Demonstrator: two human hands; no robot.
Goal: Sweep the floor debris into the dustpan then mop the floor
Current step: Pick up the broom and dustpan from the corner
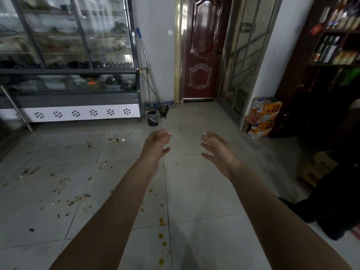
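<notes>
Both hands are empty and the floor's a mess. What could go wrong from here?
1. Yellow drops lie along the path ahead; stepping there could smear them or cause a slip.
2. Debris lies scattered near the display case; sweeping might push bits under it.
3. The bin stands right by the leaning poles; grabbing one could knock it over.

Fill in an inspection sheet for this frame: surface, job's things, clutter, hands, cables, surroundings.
Surface: tiled floor; debris scattered at left, yellow drops down the middle.
Job's things: mop leaning in the far corner, a second handle beside it.
Clutter: lined bin by that corner; boxes stacked at right.
Hands: left hand and right hand empty, fingers loosely curled.
Cables: nothing seen.
Surroundings: display case at left, door ahead, shelves at right.
</notes>
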